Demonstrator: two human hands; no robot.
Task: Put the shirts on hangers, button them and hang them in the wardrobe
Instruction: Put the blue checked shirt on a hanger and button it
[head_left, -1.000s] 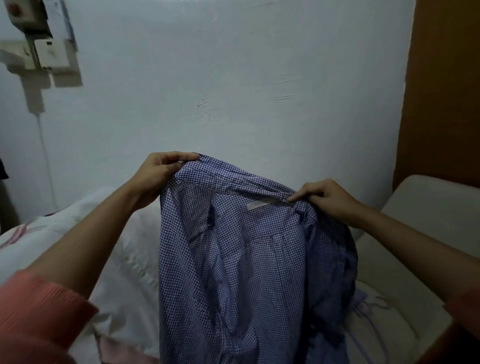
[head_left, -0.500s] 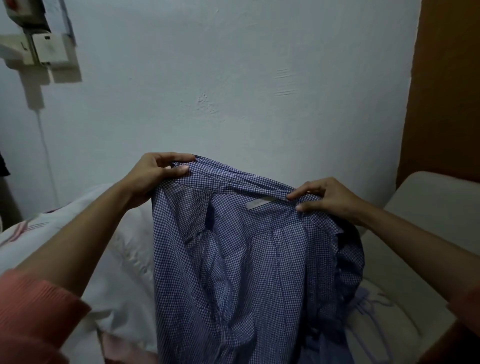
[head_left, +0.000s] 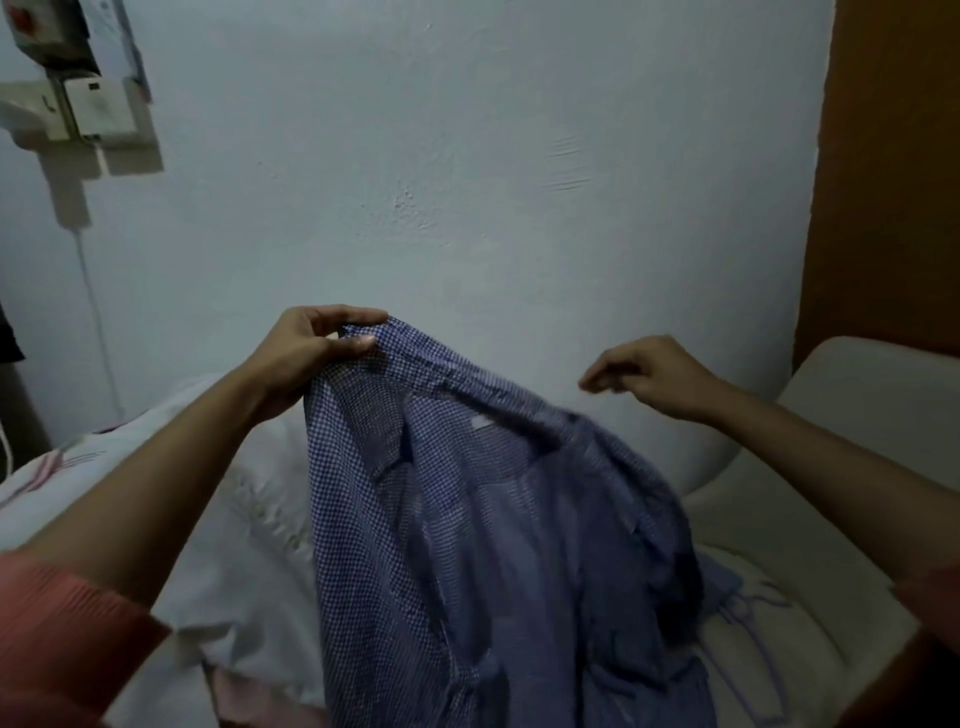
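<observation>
**A:** what are the hands doing here?

**B:** left hand (head_left: 306, 353) pinches the collar edge of the blue checked shirt (head_left: 467, 519), thumb and fingers curled on the cloth. Right hand (head_left: 649, 376) hangs in the air just above the collar, fingers loosely curled, gripping nothing.

**A:** and the shirt?

**B:** dangles from that one hand, over the white bedding (head_left: 244, 519), white wall (head_left: 467, 156) behind.

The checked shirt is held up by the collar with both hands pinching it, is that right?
Not quite. The head view shows only the left hand pinching the checked shirt at the collar; the right hand is off it, fingers loosely curled, holding nothing.
</observation>
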